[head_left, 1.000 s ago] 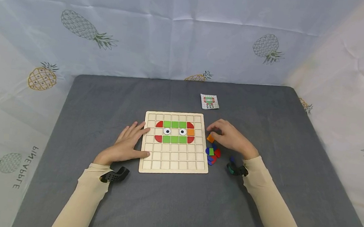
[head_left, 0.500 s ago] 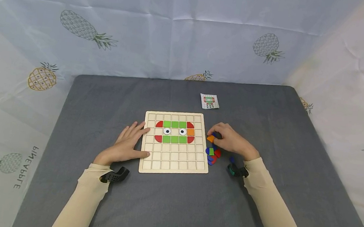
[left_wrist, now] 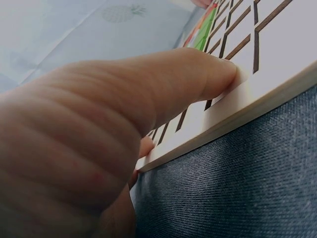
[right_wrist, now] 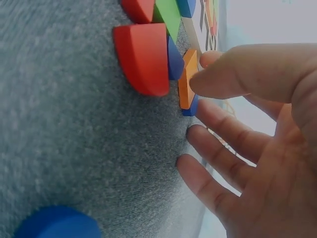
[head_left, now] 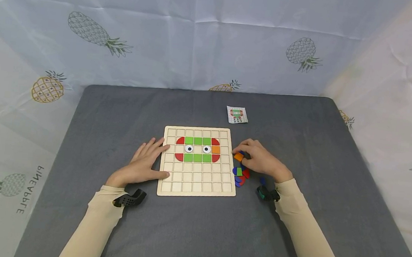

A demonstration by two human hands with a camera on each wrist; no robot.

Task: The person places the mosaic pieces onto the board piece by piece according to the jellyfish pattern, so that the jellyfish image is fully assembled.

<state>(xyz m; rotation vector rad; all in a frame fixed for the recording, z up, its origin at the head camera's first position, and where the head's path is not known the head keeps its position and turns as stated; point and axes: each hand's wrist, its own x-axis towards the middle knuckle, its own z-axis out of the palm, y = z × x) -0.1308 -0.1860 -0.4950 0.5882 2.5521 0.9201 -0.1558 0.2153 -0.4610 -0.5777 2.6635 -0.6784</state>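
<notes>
A light wooden grid board (head_left: 196,185) lies mid-table. On it, red quarter-rounds, green squares, an orange square and two eye tiles form a face-like pattern. My left hand (head_left: 139,167) spreads over the board's left edge; the thumb (left_wrist: 198,74) rests on its surface. Right of the board, my right hand (head_left: 263,157) has thumb and index finger at opposite sides of an orange square tile (right_wrist: 185,79), apparently pinching it. This tile lies over a blue piece (right_wrist: 189,110). In the right wrist view the other fingers extend loosely.
A small printed pattern card (head_left: 236,115) lies behind the board. Red (right_wrist: 143,57), green (head_left: 239,172) and blue tiles are heaped by the board's right edge. One blue tile (right_wrist: 58,225) sits apart, near the right wrist. Pineapple-print cloth (head_left: 199,52) hangs behind the grey table.
My right hand shifts slightly toward me, then its index finger moves left to the orange tile's far side. The left hand and board stay still.
</notes>
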